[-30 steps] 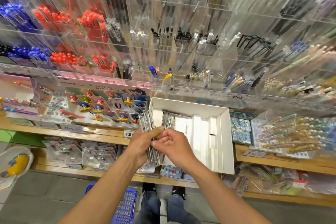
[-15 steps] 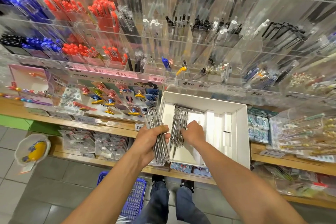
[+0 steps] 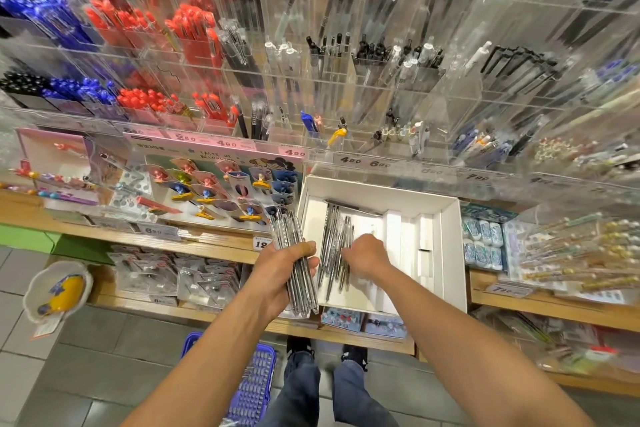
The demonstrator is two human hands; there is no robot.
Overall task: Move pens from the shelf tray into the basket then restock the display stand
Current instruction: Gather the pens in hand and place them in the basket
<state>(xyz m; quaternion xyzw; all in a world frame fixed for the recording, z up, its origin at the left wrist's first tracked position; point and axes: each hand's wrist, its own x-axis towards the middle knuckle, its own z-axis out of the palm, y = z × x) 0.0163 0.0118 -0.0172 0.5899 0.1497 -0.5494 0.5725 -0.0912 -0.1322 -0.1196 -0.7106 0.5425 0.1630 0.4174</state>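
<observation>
1. Since half a second ago I see my right hand [image 3: 365, 255] has settled a little deeper onto the loose pens [image 3: 334, 246] in the white tray [image 3: 450, 253]; a second ago it was still at the left hand's bundle, outside the tray.
2. The right fingers [image 3: 348, 251] are curled down onto the loose pens. I cannot tell whether they actually pinch any, since the knuckles hide the tips.
3. The left fingers [image 3: 304, 250] are wrapped tight round a thick bundle of clear pens [image 3: 296, 263], thumb across the front, so that hand [image 3: 280, 270] is fully closed on them.
4. The bundle stands nearly upright, just left of the tray's left wall and apart from the loose pens.
5. The loose pens lie along the tray's left side, tips pointing far; white dividers fill its right part.
6. The tray sits on the wooden shelf [image 3: 214, 246], below the clear acrylic display stand [image 3: 381, 80] on the far side, which holds red, blue and black pens.
7. The blue basket [image 3: 252, 388] is on the floor, near and left of my feet, with pens in it.
</observation>
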